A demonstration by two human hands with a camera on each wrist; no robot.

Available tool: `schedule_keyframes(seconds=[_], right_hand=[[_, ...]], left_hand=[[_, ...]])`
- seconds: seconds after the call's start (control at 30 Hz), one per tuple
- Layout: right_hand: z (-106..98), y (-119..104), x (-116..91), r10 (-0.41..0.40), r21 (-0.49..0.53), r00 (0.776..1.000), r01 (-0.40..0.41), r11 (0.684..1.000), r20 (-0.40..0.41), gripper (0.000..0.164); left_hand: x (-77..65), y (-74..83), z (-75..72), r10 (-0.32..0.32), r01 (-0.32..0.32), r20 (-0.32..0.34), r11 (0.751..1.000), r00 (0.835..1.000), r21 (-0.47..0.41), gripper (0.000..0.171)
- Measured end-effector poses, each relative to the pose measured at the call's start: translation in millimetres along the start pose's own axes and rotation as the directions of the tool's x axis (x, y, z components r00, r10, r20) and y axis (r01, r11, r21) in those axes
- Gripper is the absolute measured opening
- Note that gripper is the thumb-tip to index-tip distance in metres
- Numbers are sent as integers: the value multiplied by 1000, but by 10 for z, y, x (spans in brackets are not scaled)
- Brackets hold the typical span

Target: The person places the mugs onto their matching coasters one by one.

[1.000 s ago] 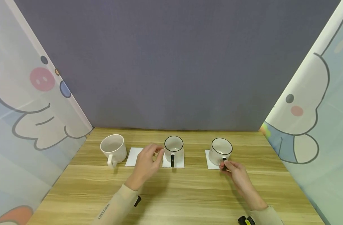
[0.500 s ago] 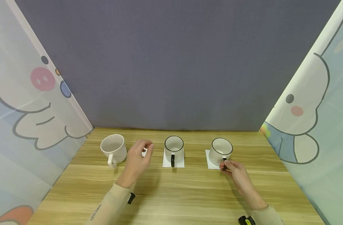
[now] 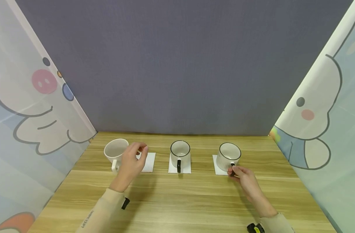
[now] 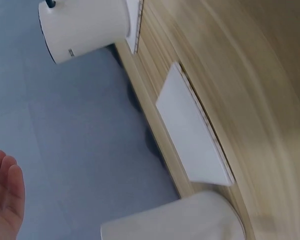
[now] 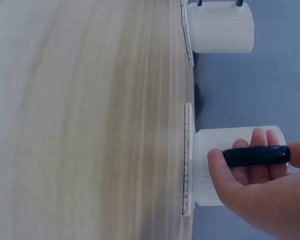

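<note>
At the right, a white mug with a black rim (image 3: 225,160) stands upright on a white square coaster (image 3: 217,171). My right hand (image 3: 245,181) grips its black handle (image 5: 257,156), the fingers curled round it. Toward the left, my left hand (image 3: 132,163) hovers with loosely bent fingers and holds nothing. From the head view it partly covers a plain white mug (image 3: 115,149) and a bare white coaster (image 3: 149,161). In the left wrist view, that coaster (image 4: 192,130) lies beside the plain mug (image 4: 175,222), with the hand apart from both.
A second black-rimmed mug (image 3: 175,160) stands on its own coaster (image 3: 187,169) in the middle, its handle facing me. The wooden table (image 3: 195,200) runs back to a grey panel (image 3: 180,81). Cartoon-printed curtains (image 3: 308,139) border both sides.
My left hand has moved left, from beside the middle mug, across the bare coaster to the plain mug. My right hand keeps its grip on the handle, and the mugs stay put.
</note>
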State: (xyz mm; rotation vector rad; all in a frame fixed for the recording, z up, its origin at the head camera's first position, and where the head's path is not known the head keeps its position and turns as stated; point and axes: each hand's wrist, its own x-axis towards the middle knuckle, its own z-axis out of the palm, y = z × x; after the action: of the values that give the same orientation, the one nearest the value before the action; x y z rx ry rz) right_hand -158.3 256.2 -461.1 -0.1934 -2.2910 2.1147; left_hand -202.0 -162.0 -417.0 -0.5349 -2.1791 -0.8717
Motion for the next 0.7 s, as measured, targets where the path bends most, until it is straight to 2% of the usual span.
schedule_keyframes(seconds=[0.23,0.5,0.7], right_hand=[[2,-10,-8,0,-9,1000,0,1000,0,31],[1,-2,5,9,-12,1000,-9,1000,-3,31],[-10,3,5,14,-19,1000,-14,1000,-2,31]], left_hand=[[2,-90,-144,-59,58,15,997,998,51,4],[-62,-264,-275,-55,58,-39,996,998,66,6],[-134,-358,-366,-85,88,-44,992,995,91,5]])
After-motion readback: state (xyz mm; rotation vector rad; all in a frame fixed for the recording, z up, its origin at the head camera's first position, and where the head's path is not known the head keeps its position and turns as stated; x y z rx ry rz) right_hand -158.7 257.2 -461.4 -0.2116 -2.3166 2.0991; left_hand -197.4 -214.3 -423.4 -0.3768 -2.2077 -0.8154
